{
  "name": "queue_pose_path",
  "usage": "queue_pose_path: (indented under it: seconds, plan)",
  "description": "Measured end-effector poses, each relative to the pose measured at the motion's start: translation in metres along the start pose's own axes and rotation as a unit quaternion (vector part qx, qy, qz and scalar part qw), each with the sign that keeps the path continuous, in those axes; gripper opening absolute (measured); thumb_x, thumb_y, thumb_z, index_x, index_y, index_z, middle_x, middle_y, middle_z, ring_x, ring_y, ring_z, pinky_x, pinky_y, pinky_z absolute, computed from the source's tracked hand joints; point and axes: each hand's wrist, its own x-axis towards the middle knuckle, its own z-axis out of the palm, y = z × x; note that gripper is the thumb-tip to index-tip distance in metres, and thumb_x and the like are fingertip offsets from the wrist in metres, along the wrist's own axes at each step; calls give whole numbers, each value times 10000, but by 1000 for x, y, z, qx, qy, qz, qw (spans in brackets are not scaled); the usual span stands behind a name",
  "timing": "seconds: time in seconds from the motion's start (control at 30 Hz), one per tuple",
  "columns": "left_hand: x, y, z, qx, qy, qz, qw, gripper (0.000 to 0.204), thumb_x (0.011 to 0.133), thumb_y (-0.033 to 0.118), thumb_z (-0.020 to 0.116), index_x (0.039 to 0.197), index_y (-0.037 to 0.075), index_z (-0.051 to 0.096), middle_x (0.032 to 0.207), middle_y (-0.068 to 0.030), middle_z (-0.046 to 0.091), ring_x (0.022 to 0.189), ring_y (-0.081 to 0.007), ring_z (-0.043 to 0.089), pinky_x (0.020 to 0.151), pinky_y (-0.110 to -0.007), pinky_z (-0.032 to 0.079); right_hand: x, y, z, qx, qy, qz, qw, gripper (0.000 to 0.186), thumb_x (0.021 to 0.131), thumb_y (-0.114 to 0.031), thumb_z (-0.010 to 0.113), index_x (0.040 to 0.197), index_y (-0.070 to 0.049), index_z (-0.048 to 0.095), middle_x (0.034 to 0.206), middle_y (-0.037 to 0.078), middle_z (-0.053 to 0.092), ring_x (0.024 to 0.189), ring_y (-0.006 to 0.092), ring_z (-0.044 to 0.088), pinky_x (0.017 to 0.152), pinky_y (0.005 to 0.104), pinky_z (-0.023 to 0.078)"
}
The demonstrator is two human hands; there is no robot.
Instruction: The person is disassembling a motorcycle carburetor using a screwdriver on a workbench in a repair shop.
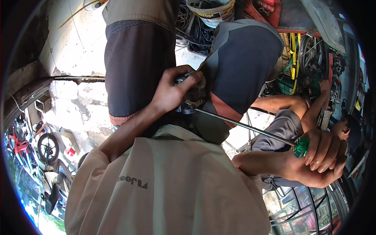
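Note:
My left hand is closed around a dark metal mechanical part with bolts and a silvery lower piece. It holds the part between my bent knees; the fingers cover much of it, so I cannot tell its exact kind. My right hand, out to the right, wraps round the green handle of a long screwdriver. The steel shaft slants from the handle up and left to the part. Its tip meets or lies close against the part's lower side, near a small screw or bolt.
Beyond my knees stand a white bucket and a dark heap of cables. Another person crouches close at the right, behind my right hand. A black wire rack is at lower right, a motorcycle wheel at far left.

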Motion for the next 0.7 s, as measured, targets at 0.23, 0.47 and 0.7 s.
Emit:
queue_pose_path:
  seconds: [0.23,0.47,0.7]
  plan:
    - [-4,7,2,-6,18,-11,1000,307,856,272,654,901,-32,651,821,-62,652,795,-93,570,750,-244,458,-1,-2,-5,-4,-3,16,1000,510,871,-241,481,1212,114,345,562,39,444,457,116,400,412,239,360]
    - [-3,2,2,12,42,-1,999,299,859,264,649,892,-33,652,804,-59,650,780,-96,572,745,-247,457,9,1,-4,6,-48,45,998,454,866,-299,489,1105,80,417,629,52,493,475,121,430,453,254,407]
    - [-4,8,1,42,12,3,999,275,862,254,638,857,-21,645,771,-49,641,755,-81,558,717,-246,451,44,17,2,60,-233,79,967,540,856,-517,512,964,7,438,741,73,542,382,151,391,474,342,506]
